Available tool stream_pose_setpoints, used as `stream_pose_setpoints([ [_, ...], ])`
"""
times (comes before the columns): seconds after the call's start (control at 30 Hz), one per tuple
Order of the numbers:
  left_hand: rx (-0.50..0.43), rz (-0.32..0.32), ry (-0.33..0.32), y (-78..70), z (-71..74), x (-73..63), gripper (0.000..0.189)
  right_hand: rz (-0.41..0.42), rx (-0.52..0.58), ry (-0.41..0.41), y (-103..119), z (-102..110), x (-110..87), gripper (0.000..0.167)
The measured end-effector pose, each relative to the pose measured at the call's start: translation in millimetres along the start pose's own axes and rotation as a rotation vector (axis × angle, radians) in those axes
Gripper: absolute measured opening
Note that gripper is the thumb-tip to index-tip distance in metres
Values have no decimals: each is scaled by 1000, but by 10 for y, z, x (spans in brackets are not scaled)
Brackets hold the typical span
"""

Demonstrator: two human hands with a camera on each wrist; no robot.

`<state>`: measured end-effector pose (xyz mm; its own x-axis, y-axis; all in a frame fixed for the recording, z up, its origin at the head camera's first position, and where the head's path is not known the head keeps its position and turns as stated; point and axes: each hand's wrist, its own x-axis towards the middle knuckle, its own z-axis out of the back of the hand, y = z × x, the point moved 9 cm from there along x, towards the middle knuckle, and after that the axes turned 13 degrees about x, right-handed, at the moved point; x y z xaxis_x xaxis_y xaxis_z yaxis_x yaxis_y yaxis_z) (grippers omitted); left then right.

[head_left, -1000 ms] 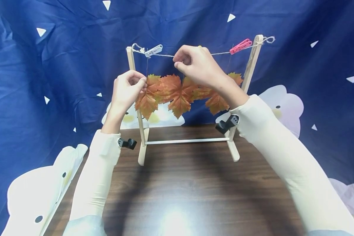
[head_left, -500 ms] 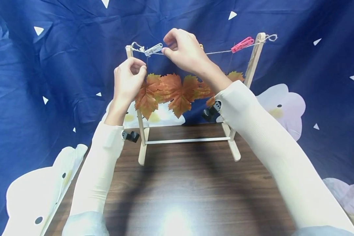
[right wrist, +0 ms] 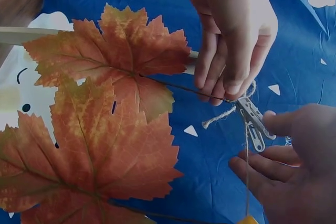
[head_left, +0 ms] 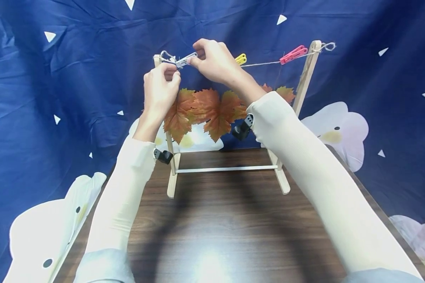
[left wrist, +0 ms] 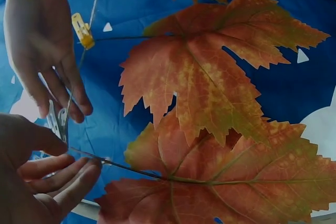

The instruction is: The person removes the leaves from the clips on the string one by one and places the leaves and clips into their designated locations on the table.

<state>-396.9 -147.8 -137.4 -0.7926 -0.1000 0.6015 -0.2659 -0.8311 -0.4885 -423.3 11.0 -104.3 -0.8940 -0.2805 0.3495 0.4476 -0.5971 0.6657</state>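
A white clothespin (head_left: 185, 60) is clipped at the left end of a twine line (head_left: 260, 64). My right hand (head_left: 216, 61) pinches its handle end, thumb on one side and fingers on the other. Just below the clip, my left hand (head_left: 161, 87) holds the thin brown stem (right wrist: 184, 87) of the leftmost autumn leaf (head_left: 178, 118) between thumb and fingertips. That orange maple leaf hangs beneath, tips down. Beside it hangs a middle leaf (head_left: 216, 114), its stem running to a yellow clothespin (left wrist: 83, 31). A third leaf (head_left: 285, 94) is largely covered by my right forearm.
The line is tied between two posts of a wooden stand (head_left: 306, 78), joined low down by a white rod (head_left: 226, 169). A pink clothespin (head_left: 294, 54) sits toward its right end. The stand rests on a brown table (head_left: 212, 220) before a blue patterned cloth (head_left: 92, 78).
My right hand has moved left along the line to the white clothespin and taken its handles. My left hand has slid up the stem toward the clip. The yellow clothespin has come into view.
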Motion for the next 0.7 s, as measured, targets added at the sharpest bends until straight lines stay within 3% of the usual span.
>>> stream_pose_setpoints([
  [0.17, 43, 14, 24, -26, -51, 47, 28, 22, 22, -25, 2, -13, 20, 45],
  [0.37, 85, 24, 21, -42, -81, 74, 24, 13, 46, -56, -3, 10, 21, 47],
  [0.7, 78, 39, 19, -1, -78, 86, 21, 17, 93, -110, 37, 5, 18, 32],
])
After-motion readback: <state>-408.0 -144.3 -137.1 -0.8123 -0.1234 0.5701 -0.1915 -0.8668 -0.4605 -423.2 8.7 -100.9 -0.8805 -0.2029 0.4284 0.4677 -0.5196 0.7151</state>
